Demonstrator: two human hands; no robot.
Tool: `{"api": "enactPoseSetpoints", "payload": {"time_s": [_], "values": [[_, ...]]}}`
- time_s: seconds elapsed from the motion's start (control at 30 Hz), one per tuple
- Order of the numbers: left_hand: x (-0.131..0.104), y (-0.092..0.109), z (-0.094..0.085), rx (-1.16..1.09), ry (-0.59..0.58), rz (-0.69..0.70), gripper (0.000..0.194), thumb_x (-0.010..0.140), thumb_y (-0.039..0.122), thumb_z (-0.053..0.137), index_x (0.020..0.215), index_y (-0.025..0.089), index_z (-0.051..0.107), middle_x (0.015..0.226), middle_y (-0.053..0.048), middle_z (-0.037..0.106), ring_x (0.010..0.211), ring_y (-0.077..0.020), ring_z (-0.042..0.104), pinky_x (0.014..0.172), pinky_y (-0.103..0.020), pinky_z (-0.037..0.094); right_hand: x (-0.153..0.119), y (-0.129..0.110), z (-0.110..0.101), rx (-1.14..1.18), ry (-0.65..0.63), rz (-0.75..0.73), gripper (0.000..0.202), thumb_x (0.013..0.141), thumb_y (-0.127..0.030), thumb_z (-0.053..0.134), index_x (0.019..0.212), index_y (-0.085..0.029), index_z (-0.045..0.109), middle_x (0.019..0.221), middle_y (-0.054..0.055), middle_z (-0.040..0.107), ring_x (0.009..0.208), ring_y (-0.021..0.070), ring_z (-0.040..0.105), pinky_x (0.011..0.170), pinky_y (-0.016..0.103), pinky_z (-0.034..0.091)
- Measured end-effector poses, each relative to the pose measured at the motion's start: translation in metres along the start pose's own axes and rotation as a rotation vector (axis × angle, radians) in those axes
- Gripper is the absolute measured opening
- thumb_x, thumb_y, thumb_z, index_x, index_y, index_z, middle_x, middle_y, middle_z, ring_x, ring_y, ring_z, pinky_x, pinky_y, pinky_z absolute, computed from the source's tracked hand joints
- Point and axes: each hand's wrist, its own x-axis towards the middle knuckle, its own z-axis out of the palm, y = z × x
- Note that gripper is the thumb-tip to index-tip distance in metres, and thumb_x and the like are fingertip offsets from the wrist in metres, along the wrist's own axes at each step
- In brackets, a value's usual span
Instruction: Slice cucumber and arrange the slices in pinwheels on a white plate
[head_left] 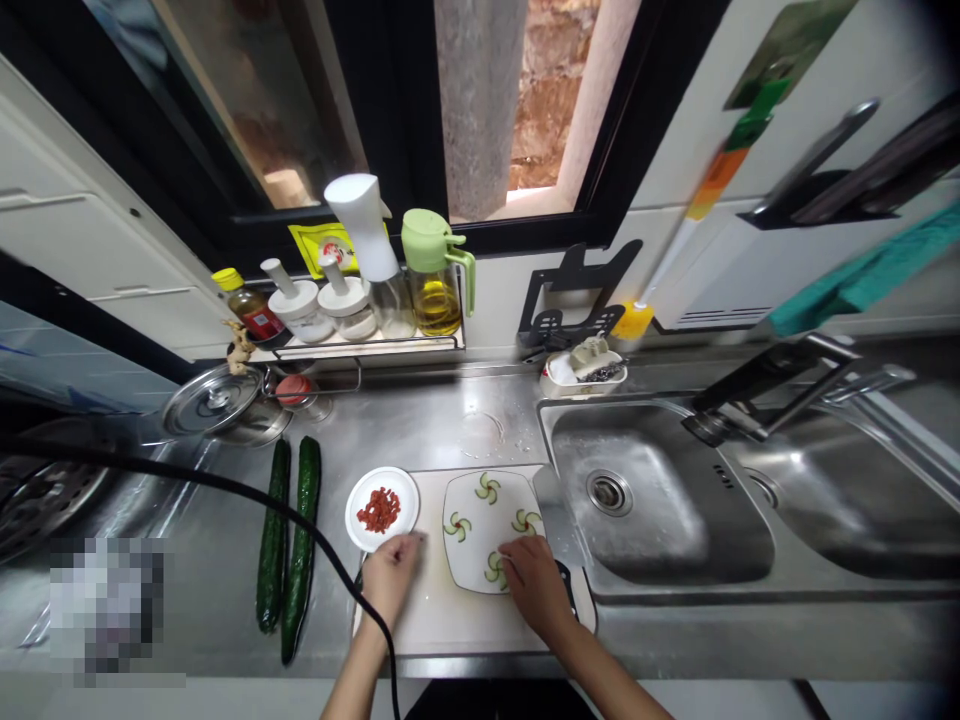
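A white squarish plate (469, 500) lies on a pale cutting board (435, 625), bearing several pinwheels of thin green slices, some with a red centre. My right hand (534, 582) is over the plate's lower right, its fingertips at the lowest pinwheel (495, 568); whatever it may hold is too small to make out. Just below a round white plate (361, 492) of chopped red bits (379, 510) is my left hand (394, 575), fingers curled together, with a tiny dark speck near the fingertips. A knife handle (566, 585) shows at the board's right, partly behind my right hand.
Two cucumbers (271, 540) (302, 540) lie to the left. A lidded pot (217, 400) stands behind them. Bottles and jars line a rack (375, 347) under the window. On the right is a double sink (652, 500) with a faucet (772, 390). A black cable crosses the left foreground.
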Motion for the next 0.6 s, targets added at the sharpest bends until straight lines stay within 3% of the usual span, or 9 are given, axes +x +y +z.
{"api": "enactPoseSetpoints", "payload": {"time_s": [0.17, 0.3, 0.43, 0.6], "values": [[-0.021, 0.027, 0.045, -0.077, -0.187, 0.185, 0.024, 0.081, 0.028, 0.051, 0.076, 0.018, 0.072, 0.074, -0.002, 0.071, 0.067, -0.0149, 0.061, 0.065, -0.023, 0.045, -0.004, 0.004, -0.002, -0.003, -0.013, 0.032, 0.020, 0.084, -0.013, 0.048, 0.089, -0.017, 0.067, 0.085, 0.008, 0.064, 0.088, 0.0236, 0.053, 0.084, 0.037, 0.042], [-0.030, 0.038, 0.068, -0.022, -0.230, 0.321, 0.019, 0.080, 0.020, 0.054, 0.075, 0.020, 0.072, 0.078, -0.003, 0.071, 0.076, -0.0159, 0.062, 0.073, -0.026, 0.046, -0.009, 0.007, -0.002, -0.027, -0.012, 0.038, 0.020, 0.083, -0.013, 0.048, 0.087, -0.018, 0.067, 0.084, 0.008, 0.063, 0.087, 0.0233, 0.054, 0.082, 0.036, 0.042], [-0.031, 0.035, 0.080, 0.057, -0.256, 0.462, 0.017, 0.082, 0.018, 0.055, 0.082, 0.021, 0.072, 0.080, -0.004, 0.070, 0.084, -0.0185, 0.061, 0.079, -0.030, 0.046, -0.013, 0.008, 0.000, -0.032, -0.008, 0.032, 0.020, 0.083, -0.012, 0.048, 0.087, -0.019, 0.066, 0.083, 0.007, 0.063, 0.086, 0.0223, 0.054, 0.080, 0.035, 0.042], [-0.028, 0.028, 0.083, 0.067, -0.300, 0.534, 0.017, 0.084, 0.019, 0.055, 0.085, 0.021, 0.072, 0.082, -0.005, 0.069, 0.084, -0.0184, 0.060, 0.078, -0.030, 0.047, -0.015, 0.007, 0.000, -0.025, -0.027, 0.046, 0.019, 0.082, -0.011, 0.049, 0.085, -0.019, 0.066, 0.083, 0.006, 0.062, 0.086, 0.0221, 0.054, 0.080, 0.035, 0.042]]}}
